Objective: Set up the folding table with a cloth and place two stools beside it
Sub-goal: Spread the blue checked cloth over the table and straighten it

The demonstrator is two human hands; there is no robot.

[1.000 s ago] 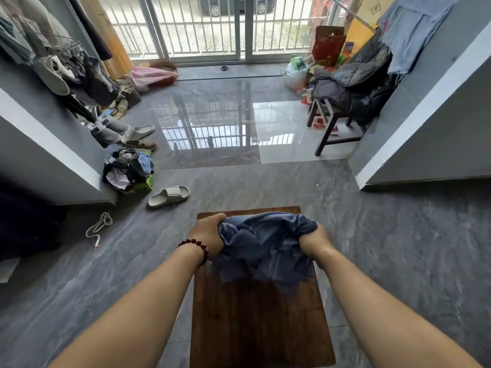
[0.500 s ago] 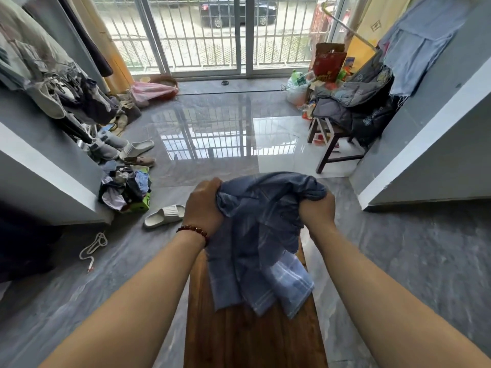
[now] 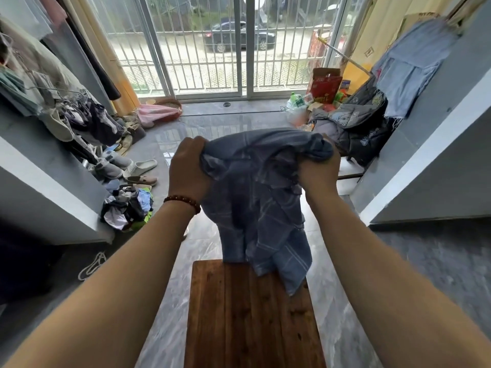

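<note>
Both hands were clamped on a blue checked cloth [image 3: 255, 197], held up in front of the chest above the far end of the table [image 3: 252, 320]. The left hand [image 3: 189, 170], with a bead bracelet [image 3: 183, 202] at the wrist, gripped the cloth's upper left edge in a closed fist. The right hand [image 3: 318, 172] gripped a bunched wad of it at the upper right. The hands were apart, with the cloth stretched loosely between them. The rest of the cloth hung down in crumpled folds, its lowest corner dangling over the table's far right part; whether it touched the wood could not be told.

The table was a dark brown wooden top on the grey marbled floor [image 3: 438, 274], otherwise bare. Beyond the right hand stood a stool [image 3: 350, 171], heaped with dark clothes [image 3: 358, 126] and mostly hidden. On the left lay a pile of laundry [image 3: 127, 208] and several shoes [image 3: 132, 168]. A barred glass door [image 3: 212, 49] closed the far end of the room.
</note>
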